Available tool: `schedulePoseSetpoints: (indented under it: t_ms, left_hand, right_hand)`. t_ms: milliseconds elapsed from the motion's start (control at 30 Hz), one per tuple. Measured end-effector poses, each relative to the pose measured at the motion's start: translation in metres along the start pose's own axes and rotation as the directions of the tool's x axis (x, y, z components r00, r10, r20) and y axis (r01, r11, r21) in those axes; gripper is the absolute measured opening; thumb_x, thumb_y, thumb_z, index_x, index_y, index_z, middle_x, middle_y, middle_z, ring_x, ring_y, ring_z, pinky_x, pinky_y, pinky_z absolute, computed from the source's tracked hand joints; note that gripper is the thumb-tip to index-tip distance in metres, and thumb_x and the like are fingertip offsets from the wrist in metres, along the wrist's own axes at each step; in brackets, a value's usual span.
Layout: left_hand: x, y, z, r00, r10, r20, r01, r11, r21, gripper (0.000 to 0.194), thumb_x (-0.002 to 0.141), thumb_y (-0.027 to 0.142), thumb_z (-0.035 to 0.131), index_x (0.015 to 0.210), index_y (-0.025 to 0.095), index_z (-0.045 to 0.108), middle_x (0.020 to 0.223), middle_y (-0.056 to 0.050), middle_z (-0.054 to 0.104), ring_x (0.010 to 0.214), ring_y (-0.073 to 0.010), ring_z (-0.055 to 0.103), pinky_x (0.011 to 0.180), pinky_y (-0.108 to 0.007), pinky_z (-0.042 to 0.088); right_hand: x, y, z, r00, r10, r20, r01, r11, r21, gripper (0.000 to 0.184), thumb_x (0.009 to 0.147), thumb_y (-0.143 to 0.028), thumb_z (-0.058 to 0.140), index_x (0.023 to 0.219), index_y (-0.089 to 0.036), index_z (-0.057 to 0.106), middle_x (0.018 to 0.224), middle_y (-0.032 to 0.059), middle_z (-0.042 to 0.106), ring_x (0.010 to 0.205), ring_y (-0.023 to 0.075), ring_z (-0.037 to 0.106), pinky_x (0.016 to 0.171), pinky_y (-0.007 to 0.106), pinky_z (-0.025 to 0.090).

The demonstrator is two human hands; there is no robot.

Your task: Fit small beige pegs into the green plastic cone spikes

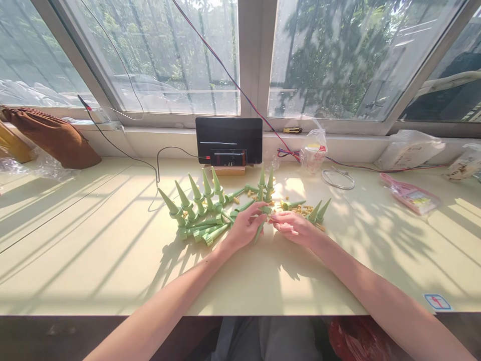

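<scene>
The left hand (pixel 246 224) clamps a green spike (pixel 259 232) point-down, likely steadying its wide end beside the right hand (pixel 295 225) (fingertips bunched; contents, I cannot tell).

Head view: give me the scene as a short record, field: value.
Left hand: holds a green spike
Right hand: beside that spike's wider end; grip unclear
Standing spikes: row left of hands, others behind and right
Lying spikes: left of left hand
Yellow pieces: scattered behind right hand
Back of table: phone before tablet
</scene>
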State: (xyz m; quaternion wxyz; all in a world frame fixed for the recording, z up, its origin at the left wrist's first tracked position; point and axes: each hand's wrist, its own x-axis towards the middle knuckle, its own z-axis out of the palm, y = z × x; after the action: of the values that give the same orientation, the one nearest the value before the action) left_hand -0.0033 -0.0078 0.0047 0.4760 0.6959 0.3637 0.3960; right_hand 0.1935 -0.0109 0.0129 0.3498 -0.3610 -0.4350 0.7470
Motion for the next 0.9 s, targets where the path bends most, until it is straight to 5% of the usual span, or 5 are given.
schedulePoseSetpoints:
  t_ms: [267, 467, 700, 900]
  left_hand:
    - [0.001, 0.0, 0.0, 0.999, 0.043, -0.012, -0.043, 0.999, -0.001, 0.039, 0.092, 0.043, 0.054, 0.126, 0.025, 0.054, 0.085, -0.002, 0.062, 0.06, -0.0136, 0.064, 0.059, -0.026, 0.052]
    - [0.002, 0.004, 0.003, 0.996, 0.018, -0.082, -0.022, 0.999, -0.043, 0.041, 0.089, 0.043, 0.059, 0.123, 0.023, 0.05, 0.08, 0.0, 0.062, 0.055, -0.014, 0.064, 0.057, -0.027, 0.052]
    - [0.003, 0.005, 0.004, 0.988, -0.015, -0.157, 0.006, 0.998, -0.061, 0.042, 0.089, 0.044, 0.06, 0.122, 0.023, 0.045, 0.076, 0.002, 0.062, 0.052, -0.0132, 0.062, 0.052, -0.025, 0.05]
    - [0.003, 0.005, 0.004, 0.982, -0.038, -0.184, 0.023, 0.996, -0.088, 0.04, 0.088, 0.044, 0.062, 0.118, 0.023, 0.046, 0.074, 0.003, 0.063, 0.051, -0.0123, 0.062, 0.052, -0.024, 0.049]
  right_hand:
    - [-0.001, -0.003, 0.001, 0.999, 0.028, -0.02, -0.028, 1.0, 0.007, 0.026, 0.065, -0.034, 0.079, 0.072, -0.02, 0.059, 0.055, -0.0074, 0.033, 0.044, 0.0043, 0.011, 0.038, 0.024, 0.01]
    - [0.002, 0.001, 0.005, 0.989, -0.052, -0.141, 0.051, 0.999, -0.007, 0.028, 0.07, -0.04, 0.08, 0.074, -0.018, 0.063, 0.068, -0.0013, 0.052, 0.046, 0.0045, 0.03, 0.04, 0.023, 0.025]
    - [0.003, 0.007, 0.014, 0.888, -0.322, -0.329, 0.222, 0.926, -0.306, 0.042, 0.074, -0.055, 0.074, 0.082, -0.019, 0.057, 0.073, 0.0036, 0.067, 0.048, 0.0114, 0.055, 0.045, 0.026, 0.042]
    - [0.004, 0.012, 0.017, 0.821, -0.466, -0.329, 0.231, 0.799, -0.556, 0.042, 0.087, -0.061, 0.057, 0.075, -0.021, 0.05, 0.064, 0.0012, 0.066, 0.038, 0.0124, 0.054, 0.036, 0.024, 0.037]
